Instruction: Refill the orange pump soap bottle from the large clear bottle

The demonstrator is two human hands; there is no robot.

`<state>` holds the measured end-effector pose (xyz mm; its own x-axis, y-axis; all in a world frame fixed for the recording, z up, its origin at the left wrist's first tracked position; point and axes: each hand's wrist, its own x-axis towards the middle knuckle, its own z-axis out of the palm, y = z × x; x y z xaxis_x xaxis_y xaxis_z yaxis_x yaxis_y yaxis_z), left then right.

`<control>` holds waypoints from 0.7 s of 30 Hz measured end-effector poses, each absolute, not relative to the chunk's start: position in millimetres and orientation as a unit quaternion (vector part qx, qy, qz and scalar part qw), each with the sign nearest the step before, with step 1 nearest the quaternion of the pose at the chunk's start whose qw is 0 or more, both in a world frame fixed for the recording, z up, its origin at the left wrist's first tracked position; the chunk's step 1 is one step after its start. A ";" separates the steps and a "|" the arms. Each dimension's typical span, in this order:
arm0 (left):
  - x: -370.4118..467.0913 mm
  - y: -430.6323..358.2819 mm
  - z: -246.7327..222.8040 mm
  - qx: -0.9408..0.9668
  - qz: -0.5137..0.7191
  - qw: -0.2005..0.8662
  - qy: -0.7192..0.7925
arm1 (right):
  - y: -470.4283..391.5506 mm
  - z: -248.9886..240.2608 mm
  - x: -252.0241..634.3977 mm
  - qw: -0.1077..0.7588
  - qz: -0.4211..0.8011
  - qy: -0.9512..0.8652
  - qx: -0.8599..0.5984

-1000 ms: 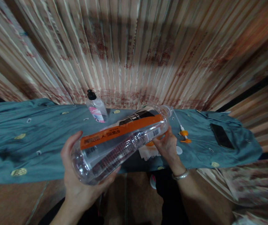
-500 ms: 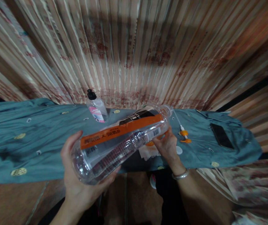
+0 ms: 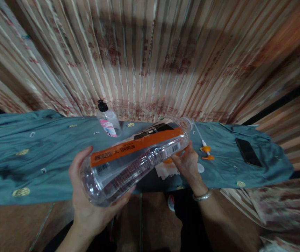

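A large clear plastic bottle (image 3: pixel 139 154) with an orange and black label is held tilted above the cloth, its open neck toward the upper right. My left hand (image 3: pixel 92 203) is wrapped round its base at the lower left. My right hand (image 3: pixel 188 162) grips the bottle near its shoulder, with the fingers partly hidden behind it. Beneath the right hand lie a pale paper-like piece (image 3: pixel 165 170) and something orange, mostly covered. An orange pump head (image 3: pixel 207 150) with a thin tube rests right of the neck, and a white disc (image 3: pixel 200 168) lies beside my right hand.
A small clear bottle with a black cap (image 3: pixel 109 124) stands at the back, left of centre. A black phone (image 3: pixel 248 152) lies on the right of the green cloth (image 3: pixel 47 150). Behind hangs a striped curtain (image 3: pixel 139 52).
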<state>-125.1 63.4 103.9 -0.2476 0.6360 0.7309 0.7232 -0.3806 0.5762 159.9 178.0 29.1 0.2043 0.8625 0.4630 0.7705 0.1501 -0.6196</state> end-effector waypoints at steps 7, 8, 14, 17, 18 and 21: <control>-129.8 62.4 103.8 -0.609 -0.561 0.038 -0.560 | 178.7 30.7 159.2 0.408 0.047 -0.631 -0.658; -132.4 62.0 103.4 -0.613 -0.557 0.032 -0.559 | 178.7 30.7 159.2 0.408 0.047 -0.630 -0.659; -141.8 60.1 99.7 -0.626 -0.543 0.021 -0.560 | 178.2 31.8 158.6 0.410 0.057 -0.628 -0.659; -141.4 60.5 100.4 -0.631 -0.541 0.025 -0.555 | 177.8 32.9 157.9 0.405 0.055 -0.622 -0.668; -141.1 60.9 100.9 -0.634 -0.542 0.025 -0.551 | 177.7 33.3 157.8 0.404 0.054 -0.621 -0.669; -141.4 62.0 101.4 -0.640 -0.539 0.032 -0.547 | 177.5 34.5 157.7 0.398 0.056 -0.626 -0.668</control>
